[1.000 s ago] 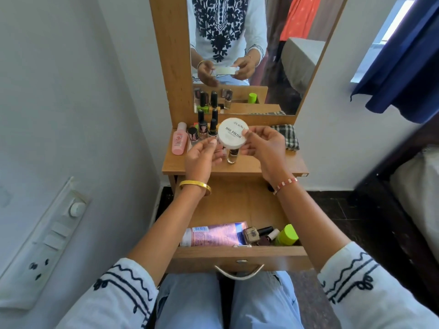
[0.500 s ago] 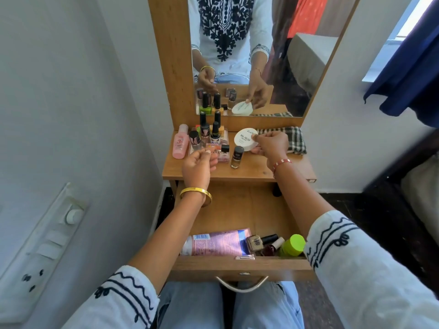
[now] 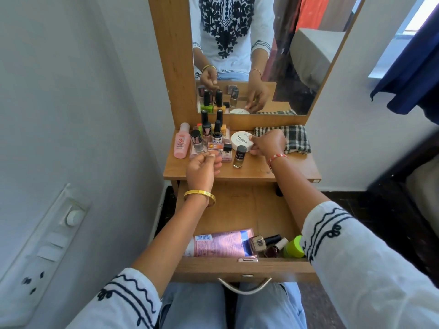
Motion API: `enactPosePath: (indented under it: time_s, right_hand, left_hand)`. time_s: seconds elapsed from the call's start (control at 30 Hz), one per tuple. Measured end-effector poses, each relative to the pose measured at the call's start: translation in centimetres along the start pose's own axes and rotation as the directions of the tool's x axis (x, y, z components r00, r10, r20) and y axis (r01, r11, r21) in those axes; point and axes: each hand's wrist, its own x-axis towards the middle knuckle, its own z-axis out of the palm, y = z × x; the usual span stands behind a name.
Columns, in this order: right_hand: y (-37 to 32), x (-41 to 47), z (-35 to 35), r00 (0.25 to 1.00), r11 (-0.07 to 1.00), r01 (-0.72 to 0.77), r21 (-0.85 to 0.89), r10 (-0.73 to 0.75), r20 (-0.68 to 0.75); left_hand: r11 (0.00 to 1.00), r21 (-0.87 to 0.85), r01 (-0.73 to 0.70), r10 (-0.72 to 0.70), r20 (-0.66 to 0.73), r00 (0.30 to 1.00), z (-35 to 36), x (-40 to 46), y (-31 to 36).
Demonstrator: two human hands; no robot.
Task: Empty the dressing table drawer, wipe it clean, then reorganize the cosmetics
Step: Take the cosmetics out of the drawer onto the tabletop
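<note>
A: Pinching the rim of the white nail polish tub (image 3: pixel 242 140), the right hand (image 3: pixel 269 143) was seen with thumb and fingers curled round it as it sat on the dressing table top (image 3: pixel 251 170), just beside the checked cloth (image 3: pixel 293 138).

B: And the left hand (image 3: pixel 203 170)?

A: It was held loosely curled; nothing could be made out between its fingertips, though the view there was poor.

B: What risk was judged?

A: The small dark-capped bottle (image 3: pixel 240 156) stood just in front of the tub and could be toppled if the wrist were drawn back carelessly.

B: What differed from a second earlier?

A: The tub had been held up in both hands then; it was now lowered to the top. The pink tube (image 3: pixel 223 243) and bottles were left unmoved in the drawer (image 3: pixel 237 267).
</note>
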Motion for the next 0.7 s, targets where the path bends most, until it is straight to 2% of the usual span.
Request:
enactPosePath:
  time_s: [0.2,0.4,0.53,0.57,0.6,0.67,0.7]
  right_hand:
    - [0.2,-0.4,-0.6,0.998,0.997,0.056,0.057,-0.055,-0.018]
    - [1.1,-4.7,-2.4,0.949,0.92,0.314,0.234,-0.315,-0.035]
    - [2.8,-9.1,-4.1,0.879,0.854,0.474,0.216,-0.473,-0.059]
    - [3.4,-9.9,-4.6,0.858,0.839,0.507,0.198,-0.514,-0.021]
    - [4.0,-10.8,-5.1,0.838,0.835,0.522,0.176,-0.54,0.08]
    - [5.2,-12.1,-5.9,0.758,0.849,0.527,0.034,-0.487,0.434]
    - [5.8,-12.3,-5.9,0.702,0.828,0.551,-0.107,-0.391,0.595]
  left_hand:
    - [1.0,0.014,0.021,-0.021,-0.003,1.0,-0.1,0.0,0.1]
    - [0.999,0.012,0.033,-0.034,0.028,0.999,-0.6,-0.9,-0.1]
    - [0.997,0.006,0.072,-0.073,0.058,0.996,-2.2,-2.5,-1.0]
    - [0.996,0.017,0.083,-0.084,0.061,0.995,-2.7,-3.0,-1.3]
    - [0.995,0.036,0.097,-0.099,0.066,0.993,-3.1,-3.5,-1.7]
    - [0.987,0.092,0.132,-0.14,0.091,0.986,-3.9,-4.5,-2.5]
    - [0.981,0.125,0.151,-0.165,0.111,0.98,-4.2,-4.9,-2.9]
